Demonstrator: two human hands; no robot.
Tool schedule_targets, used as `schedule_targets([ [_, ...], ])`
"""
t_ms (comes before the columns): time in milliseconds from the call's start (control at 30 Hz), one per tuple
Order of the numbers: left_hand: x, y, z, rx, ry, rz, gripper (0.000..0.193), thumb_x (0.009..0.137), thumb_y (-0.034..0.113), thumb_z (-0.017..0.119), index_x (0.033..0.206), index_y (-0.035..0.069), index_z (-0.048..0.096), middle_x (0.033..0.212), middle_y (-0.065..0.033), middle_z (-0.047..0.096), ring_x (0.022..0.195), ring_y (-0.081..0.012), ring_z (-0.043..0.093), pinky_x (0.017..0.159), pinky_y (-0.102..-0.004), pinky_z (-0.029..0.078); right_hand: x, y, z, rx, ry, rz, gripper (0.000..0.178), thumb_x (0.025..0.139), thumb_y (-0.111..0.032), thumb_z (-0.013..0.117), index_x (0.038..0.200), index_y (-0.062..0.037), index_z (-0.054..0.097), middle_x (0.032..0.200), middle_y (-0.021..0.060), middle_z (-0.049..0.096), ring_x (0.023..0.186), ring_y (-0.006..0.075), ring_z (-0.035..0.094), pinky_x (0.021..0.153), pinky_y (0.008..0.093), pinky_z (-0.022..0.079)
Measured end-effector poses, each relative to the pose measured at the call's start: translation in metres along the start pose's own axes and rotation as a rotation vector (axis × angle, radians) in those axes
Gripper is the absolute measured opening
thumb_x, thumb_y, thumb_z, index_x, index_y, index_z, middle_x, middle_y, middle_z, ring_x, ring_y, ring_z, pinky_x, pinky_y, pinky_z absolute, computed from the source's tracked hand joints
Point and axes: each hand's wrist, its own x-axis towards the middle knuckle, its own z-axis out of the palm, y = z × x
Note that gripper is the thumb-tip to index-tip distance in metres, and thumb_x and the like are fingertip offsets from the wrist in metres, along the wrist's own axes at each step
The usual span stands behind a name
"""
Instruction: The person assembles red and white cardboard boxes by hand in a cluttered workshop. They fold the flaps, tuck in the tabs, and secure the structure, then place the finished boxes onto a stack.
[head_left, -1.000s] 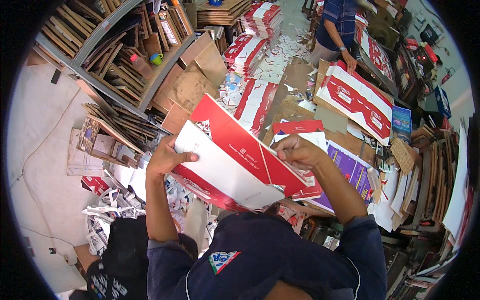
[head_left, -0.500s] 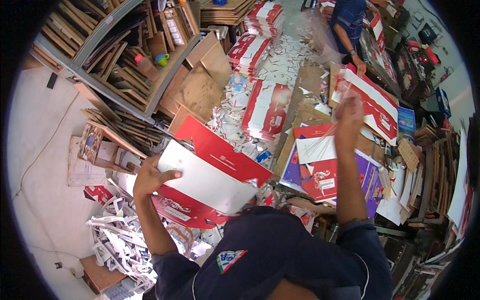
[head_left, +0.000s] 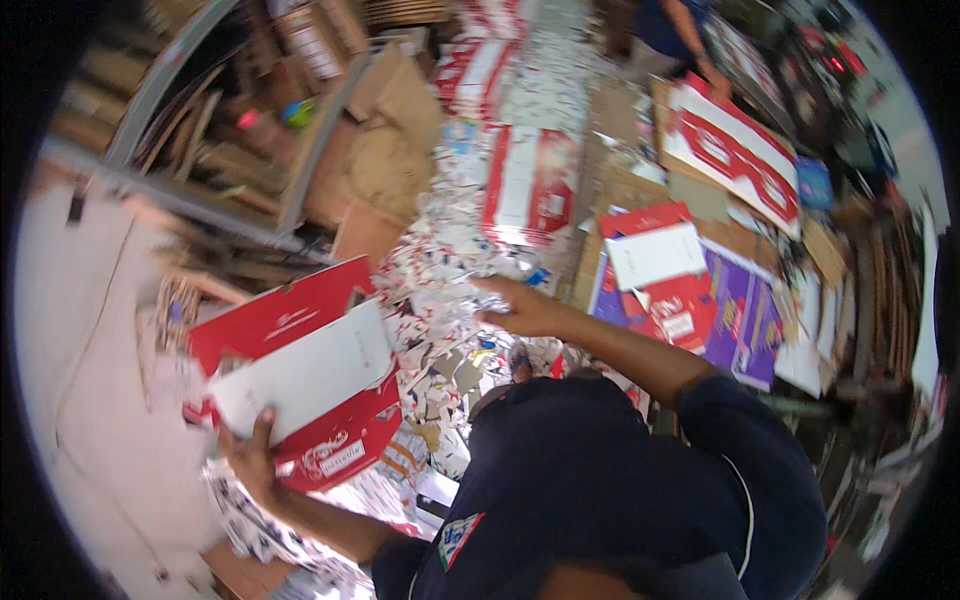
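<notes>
A red and white printed cardboard sheet point(head_left: 310, 365), with a wide white band and cut-out edges, is held out at the left. My left hand point(head_left: 250, 455) grips its lower left edge, thumb on top and the other fingers mostly behind it. My right hand point(head_left: 515, 308) reaches over the scrap-covered floor in the middle, fingers stretched and apart, with no held thing visible. A blurred whitish patch lies near its fingertips; I cannot tell what it is. Another red and white sheet point(head_left: 655, 255) lies on the workbench at the right, over purple printed sheets point(head_left: 740, 310).
Paper scraps point(head_left: 440, 350) cover the floor. A stack of red and white sheets point(head_left: 530, 185) stands ahead. At the far right, a co-worker's hand point(head_left: 715, 80) is at a pile of sheets point(head_left: 735, 150). A shelf point(head_left: 320, 150) holding boards stands at the left.
My right hand has swung from over the workbench to the middle, above the floor scraps. The held sheet has moved left and lower with my left hand. The view has shifted and blurred.
</notes>
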Motion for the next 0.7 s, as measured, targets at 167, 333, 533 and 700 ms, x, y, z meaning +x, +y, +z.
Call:
schedule_targets([
  [167,0.020,-0.020,0.091,-0.479,0.021,-0.122,0.064,0.078,0.018,0.086,0.131,-0.008,0.059,0.116,-0.0169,0.068,0.102,-0.0258,0.065,0.094,-0.0382,0.052,-0.039,-0.015,-0.002,0.573,0.095,0.090,0.071,0.097,-0.033,0.070,0.155,-0.0051,0.039,0.154,0.0132,0.044,0.139,0.0243,0.046,0.112,0.0387,0.041],
  [333,0.027,0.070,0.265,-0.874,-0.246,-0.076,0.064,0.084,0.017,0.084,0.136,-0.007,0.055,0.121,-0.0140,0.067,0.102,-0.0226,0.066,0.094,-0.0363,0.052,-0.099,-0.028,-0.079,0.908,0.420,0.061,0.046,0.101,-0.025,0.064,0.140,-0.0036,0.052,0.122,0.0081,0.067,0.110,0.0146,0.064,0.096,0.0325,0.050],
  [533,-0.037,0.144,0.414,-1.024,-0.617,-0.166,0.063,0.095,0.020,0.074,0.146,-0.003,0.044,0.140,-0.0154,0.056,0.122,-0.0265,0.059,0.106,-0.0415,0.047,-0.196,-0.043,-0.167,0.552,0.803,0.154,0.035,0.101,-0.023,0.066,0.129,-0.0044,0.058,0.103,0.0053,0.069,0.087,0.0088,0.067,0.071,0.0237,0.054],
  [700,-0.103,0.141,0.513,-0.934,-1.107,-0.427,0.059,0.101,0.040,0.064,0.143,0.003,0.047,0.138,-0.0101,0.059,0.124,-0.0272,0.059,0.105,-0.0452,0.050,-0.274,-0.047,-0.224,0.039,0.958,0.169,0.025,0.096,-0.017,0.068,0.116,-0.0028,0.065,0.098,0.0138,0.070,0.091,0.0229,0.070,0.077,0.0388,0.056],
])
